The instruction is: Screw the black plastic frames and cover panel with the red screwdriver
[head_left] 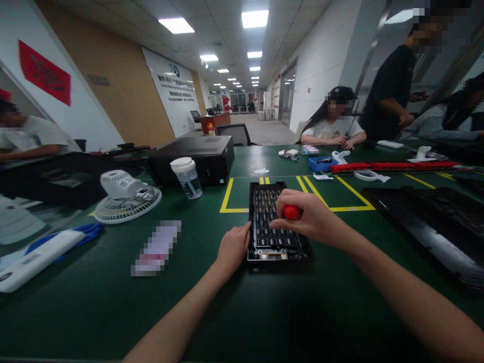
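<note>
A black rectangular case lies on the green table in front of me, its inside filled with rows of metallic pieces in a dark grid. My left hand rests at the case's left side, fingertips gripping its edge. Above the right part of the case, my right hand is closed around a red-handled screwdriver. Only the rounded red end of the handle shows; its shaft and tip are hidden by the hand. Near the case's front edge is a strip with pale, brass-coloured parts.
To the left are a white fan, a lidded cup, a blurred flat item and a large black box. Dark panels lie at right. Yellow tape marks the table. Several people sit or stand beyond.
</note>
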{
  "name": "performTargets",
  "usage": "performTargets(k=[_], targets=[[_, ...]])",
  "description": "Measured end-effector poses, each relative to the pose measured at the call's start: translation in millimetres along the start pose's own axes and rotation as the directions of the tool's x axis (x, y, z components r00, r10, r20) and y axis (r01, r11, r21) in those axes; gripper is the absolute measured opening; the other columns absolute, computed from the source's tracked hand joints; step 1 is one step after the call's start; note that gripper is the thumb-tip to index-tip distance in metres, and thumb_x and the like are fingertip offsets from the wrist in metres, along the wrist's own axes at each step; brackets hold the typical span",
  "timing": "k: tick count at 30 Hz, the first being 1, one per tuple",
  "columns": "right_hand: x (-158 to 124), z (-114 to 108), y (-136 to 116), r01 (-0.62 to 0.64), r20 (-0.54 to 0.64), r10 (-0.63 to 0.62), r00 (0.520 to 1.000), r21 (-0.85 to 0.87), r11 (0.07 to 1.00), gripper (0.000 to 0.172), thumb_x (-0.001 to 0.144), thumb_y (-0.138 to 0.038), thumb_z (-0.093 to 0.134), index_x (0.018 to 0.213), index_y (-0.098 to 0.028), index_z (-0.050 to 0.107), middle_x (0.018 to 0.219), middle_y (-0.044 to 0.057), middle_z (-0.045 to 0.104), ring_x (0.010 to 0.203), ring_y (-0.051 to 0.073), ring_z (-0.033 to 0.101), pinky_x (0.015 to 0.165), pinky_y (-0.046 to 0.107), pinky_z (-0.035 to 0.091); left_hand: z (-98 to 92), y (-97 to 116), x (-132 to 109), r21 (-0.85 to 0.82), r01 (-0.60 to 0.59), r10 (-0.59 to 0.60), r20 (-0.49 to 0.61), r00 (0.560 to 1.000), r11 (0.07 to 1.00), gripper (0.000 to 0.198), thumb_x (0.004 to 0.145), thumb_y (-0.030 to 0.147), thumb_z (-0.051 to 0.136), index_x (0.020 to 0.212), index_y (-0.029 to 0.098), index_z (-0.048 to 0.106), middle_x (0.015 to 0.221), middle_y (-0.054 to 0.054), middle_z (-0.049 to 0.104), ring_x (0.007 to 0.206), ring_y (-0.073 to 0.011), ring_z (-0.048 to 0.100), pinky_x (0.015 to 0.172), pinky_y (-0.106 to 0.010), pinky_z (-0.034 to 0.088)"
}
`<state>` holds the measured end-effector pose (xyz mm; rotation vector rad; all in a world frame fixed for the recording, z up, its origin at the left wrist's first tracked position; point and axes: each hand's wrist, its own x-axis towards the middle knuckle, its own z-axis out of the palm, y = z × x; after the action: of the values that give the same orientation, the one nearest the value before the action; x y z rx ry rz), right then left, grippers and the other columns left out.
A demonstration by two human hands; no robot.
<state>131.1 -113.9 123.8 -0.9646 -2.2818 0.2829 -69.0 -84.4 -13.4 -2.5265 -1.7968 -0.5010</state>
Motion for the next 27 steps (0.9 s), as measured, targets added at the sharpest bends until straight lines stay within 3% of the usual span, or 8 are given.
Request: performTargets(k=[3, 6, 9, 13, 20, 27], targets=[[-28.5, 2.0, 13.8, -0.011, 0.161, 0.055, 0.985, -0.262, 0.965, 0.016, 0.074, -0.031, 0.063, 0.085, -0.020, 0.062, 0.086, 0.003, 0.057, 0.069, 0.013, 0.054, 0.059, 0.025, 0.041, -1.7, -0.3, -0.5, -0.015, -0.001, 0.001, 0.002, 1.000, 1.000, 0.039, 0.091, 0.026, 0.030, 0.126, 0.019, 0.044, 0.094, -0.006, 0.064, 0.084, -0.0137, 0.058, 0.072, -0.024, 0.042], [-63.2, 14.8, 26.8, 0.066, 0.283, 0.076, 0.956, -0.459, 0.886, 0.025, 0.074, -0.027, 0.062, 0.100, -0.025, 0.060, 0.096, 0.004, 0.058, 0.079, 0.017, 0.057, 0.058, 0.027, 0.044, -1.9, -1.4, -0.6, -0.014, -0.004, 0.004, -0.010, 1.000, 1.000, 0.039, 0.091, 0.026, 0.029, 0.126, 0.018, 0.044, 0.093, -0.006, 0.064, 0.084, -0.0141, 0.058, 0.072, -0.025, 0.043], [-95.5, 28.8, 37.2, 0.064, 0.326, 0.138, 0.935, -0.539, 0.840, 0.026, 0.075, -0.024, 0.061, 0.101, -0.025, 0.058, 0.098, 0.004, 0.058, 0.079, 0.018, 0.058, 0.053, 0.025, 0.046, -1.5, -2.3, -0.2, -0.024, -0.015, 0.014, -0.042, 0.999, 1.000, 0.039, 0.091, 0.025, 0.029, 0.127, 0.018, 0.042, 0.095, -0.006, 0.064, 0.083, -0.0143, 0.058, 0.073, -0.026, 0.043], [-120.4, 41.2, 46.8, 0.072, 0.296, 0.131, 0.946, -0.587, 0.806, 0.031, 0.078, -0.020, 0.058, 0.109, -0.022, 0.054, 0.095, 0.006, 0.060, 0.076, 0.018, 0.058, 0.050, 0.024, 0.046, -2.8, -1.9, 0.0, -0.036, -0.015, 0.013, -0.060, 0.998, 0.999, 0.039, 0.090, 0.025, 0.030, 0.127, 0.019, 0.043, 0.099, -0.006, 0.064, 0.084, -0.0143, 0.058, 0.076, -0.026, 0.043], [-110.1, 54.5, 57.5, 0.092, 0.215, 0.061, 0.975, -0.637, 0.765, 0.010, 0.082, -0.014, 0.051, 0.083, -0.018, 0.060, 0.078, 0.004, 0.062, 0.062, 0.014, 0.054, 0.050, 0.024, 0.039, -11.3, 0.4, -2.3, -0.079, -0.041, 0.034, -0.088, 0.996, 0.996, 0.035, 0.089, 0.025, 0.034, 0.119, 0.019, 0.050, 0.109, -0.006, 0.061, 0.096, -0.0157, 0.055, 0.085, -0.029, 0.042], [-63.2, 68.0, 82.5, 0.034, 0.198, 0.151, 0.968, -0.706, 0.707, 0.015, 0.087, -0.021, 0.044, 0.087, -0.018, 0.059, 0.083, 0.005, 0.063, 0.070, 0.017, 0.057, 0.055, 0.026, 0.036, -21.5, 4.8, -6.6, -0.098, -0.131, 0.112, -0.180, 0.977, 0.987, 0.031, 0.088, 0.024, 0.039, 0.115, 0.019, 0.053, 0.110, -0.005, 0.060, 0.099, -0.0163, 0.052, 0.089, -0.032, 0.040]])
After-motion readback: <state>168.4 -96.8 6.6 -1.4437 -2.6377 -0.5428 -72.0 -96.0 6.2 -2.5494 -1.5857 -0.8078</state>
